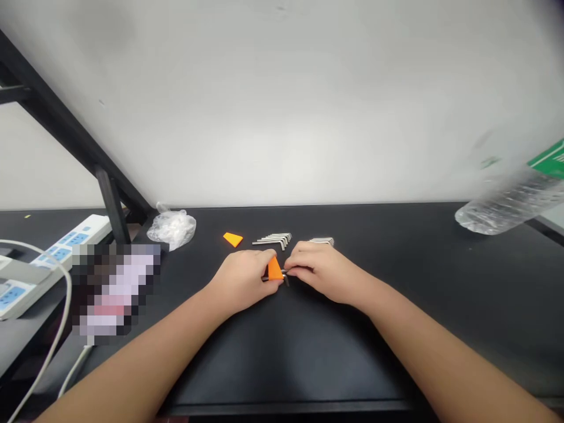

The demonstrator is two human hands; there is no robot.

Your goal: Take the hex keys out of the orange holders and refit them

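Between thumb and fingers, my left hand grips an orange hex key holder just above the black table. Close against its right side, my right hand pinches a small metal hex key at the holder's edge. How far that key sits in the holder cannot be made out. Beyond my hands lies a row of L-shaped hex keys. A second group of hex keys shows partly behind my right hand. Another orange holder piece lies flat behind my left hand.
A crumpled clear plastic bag rests at the back left. A blurred phone-like device with a white cable and a white power strip are at the left. A clear plastic bottle lies at right. A white wall bounds the table.
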